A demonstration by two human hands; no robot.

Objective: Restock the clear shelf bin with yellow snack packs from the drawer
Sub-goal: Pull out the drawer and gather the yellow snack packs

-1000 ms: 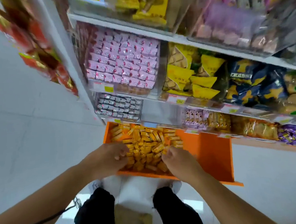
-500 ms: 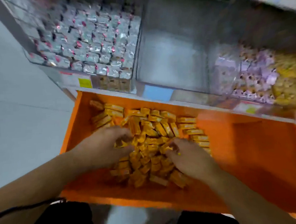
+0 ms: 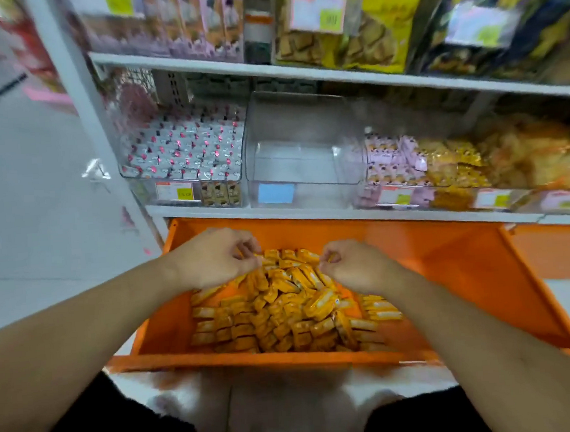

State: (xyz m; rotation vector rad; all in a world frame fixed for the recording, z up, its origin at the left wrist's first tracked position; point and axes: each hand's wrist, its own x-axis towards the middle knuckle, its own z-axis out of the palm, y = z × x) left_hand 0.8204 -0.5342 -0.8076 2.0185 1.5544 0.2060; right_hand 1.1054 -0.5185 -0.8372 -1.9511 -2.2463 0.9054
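An open orange drawer [image 3: 253, 357] below the lowest shelf holds a heap of small yellow snack packs [image 3: 284, 317]. My left hand [image 3: 212, 258] and my right hand [image 3: 354, 266] hover over the far side of the heap, fingers curled. Each pinches yellow packs at its fingertips, and a raised bunch of packs sits between the two hands. Straight above the drawer, the clear shelf bin [image 3: 322, 189] stands on the shelf with nothing inside and a blue label [image 3: 275, 193] on its front.
Left of the clear bin is a bin of small pink-and-white packs [image 3: 184, 145]; right of it are pink packs [image 3: 394, 161] and orange bags [image 3: 455, 166]. A white shelf board [image 3: 300, 74] runs above. The white upright [image 3: 76, 95] stands at left. My dark-clad knees are below the drawer.
The camera has tilted up, bringing the shelves into sight. Both hands have moved from deep in the heap to its far side and risen, now pinching packs.
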